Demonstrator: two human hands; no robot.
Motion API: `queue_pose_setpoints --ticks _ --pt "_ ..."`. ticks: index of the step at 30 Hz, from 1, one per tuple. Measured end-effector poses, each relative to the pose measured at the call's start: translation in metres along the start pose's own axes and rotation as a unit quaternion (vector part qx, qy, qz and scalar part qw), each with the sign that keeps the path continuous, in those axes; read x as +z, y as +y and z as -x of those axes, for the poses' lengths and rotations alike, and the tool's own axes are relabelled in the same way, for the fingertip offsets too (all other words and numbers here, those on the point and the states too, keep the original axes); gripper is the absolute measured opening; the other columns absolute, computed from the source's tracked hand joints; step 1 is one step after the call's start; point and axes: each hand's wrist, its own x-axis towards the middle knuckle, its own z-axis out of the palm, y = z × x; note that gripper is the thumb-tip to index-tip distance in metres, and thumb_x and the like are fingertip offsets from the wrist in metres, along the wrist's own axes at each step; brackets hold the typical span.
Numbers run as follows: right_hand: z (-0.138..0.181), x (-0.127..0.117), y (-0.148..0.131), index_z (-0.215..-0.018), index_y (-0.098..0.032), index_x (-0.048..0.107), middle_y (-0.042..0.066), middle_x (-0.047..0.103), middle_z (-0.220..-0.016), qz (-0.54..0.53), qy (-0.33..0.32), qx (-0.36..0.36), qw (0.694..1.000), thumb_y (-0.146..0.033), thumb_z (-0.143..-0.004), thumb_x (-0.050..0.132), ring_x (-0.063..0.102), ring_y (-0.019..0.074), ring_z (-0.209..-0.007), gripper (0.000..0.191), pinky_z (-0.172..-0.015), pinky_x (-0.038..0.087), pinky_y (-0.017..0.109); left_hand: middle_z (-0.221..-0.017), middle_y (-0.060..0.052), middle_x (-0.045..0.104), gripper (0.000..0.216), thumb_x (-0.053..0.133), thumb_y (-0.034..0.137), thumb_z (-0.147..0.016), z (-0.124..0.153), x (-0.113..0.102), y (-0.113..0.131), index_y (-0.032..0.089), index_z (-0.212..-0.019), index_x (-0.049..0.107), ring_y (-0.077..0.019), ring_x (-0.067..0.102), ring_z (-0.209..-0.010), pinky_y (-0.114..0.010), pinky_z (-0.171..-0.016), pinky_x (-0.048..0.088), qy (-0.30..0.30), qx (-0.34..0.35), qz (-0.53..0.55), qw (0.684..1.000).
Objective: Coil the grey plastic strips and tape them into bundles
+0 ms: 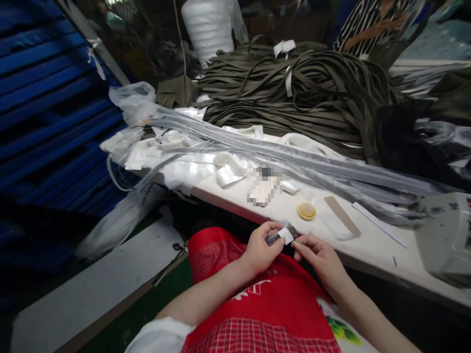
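Observation:
Just in front of the table's near edge, over the red apron (294, 299), my left hand (262, 249) grips a small dark grey bundle. Around or on this bundle (272, 239) is a piece of white tape or label (286, 235); which of the two I cannot tell. My right hand (315, 251) is close beside it, thumb and fingertips pinched together at the bundle's right end. What lies between those fingertips is too small to make out.
On the white table (235, 198) lie a yellow round tin (306, 211), a brown strip (342, 215), and a blurred-out flat object (263, 187). Behind are long grey plastic-wrapped strips (257, 147) and piled olive straps (312, 93). A person in stripes (362, 24) sits beyond.

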Motion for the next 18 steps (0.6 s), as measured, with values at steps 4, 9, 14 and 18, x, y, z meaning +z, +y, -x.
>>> queue_pose_setpoints --ticks 4,9,14,18 --pt "-0.007 0.004 0.006 -0.07 -0.017 0.063 0.001 0.064 -0.057 -0.008 -0.004 0.033 0.999 -0.059 -0.072 0.07 0.053 0.0141 -0.055 0.042 -0.06 0.042 0.027 -0.078 -0.004 0.066 0.027 0.064 0.025 -0.08 0.004 -0.002 0.0 0.014 -0.104 0.058 -0.013 0.06 -0.069 -0.022 -0.065 0.045 0.008 0.012 -0.03 0.999" --pt "-0.012 0.008 0.013 -0.066 -0.016 0.061 0.002 0.065 -0.057 -0.019 -0.018 0.044 0.999 -0.058 -0.073 0.07 0.053 0.0133 -0.054 0.043 -0.059 0.042 0.027 -0.081 -0.005 0.067 0.024 0.065 0.027 -0.08 0.003 -0.003 0.0 0.014 -0.1 0.06 -0.0147 0.062 -0.073 -0.023 -0.068 0.047 0.027 0.032 -0.037 0.998" --pt "-0.01 0.013 0.011 -0.078 -0.015 0.065 0.004 0.072 -0.071 -0.077 -0.068 0.053 0.993 -0.048 -0.073 0.072 0.061 0.0143 -0.062 0.035 -0.067 0.047 0.028 -0.082 -0.007 0.07 0.022 0.065 0.035 -0.081 0.002 -0.003 -0.001 0.015 -0.087 0.065 -0.0189 0.063 -0.076 -0.027 -0.072 0.048 0.103 0.036 -0.093 0.99" --pt "-0.015 0.027 0.012 -0.073 -0.014 0.069 0.004 0.067 -0.061 -0.081 -0.079 0.064 0.991 -0.046 -0.072 0.068 0.059 0.0153 -0.053 0.032 -0.057 0.046 0.028 -0.07 -0.005 0.065 0.03 0.058 0.044 -0.085 0.005 -0.001 -0.005 0.02 -0.068 0.066 -0.0202 0.061 -0.069 -0.028 -0.068 0.048 0.13 0.109 -0.167 0.971"
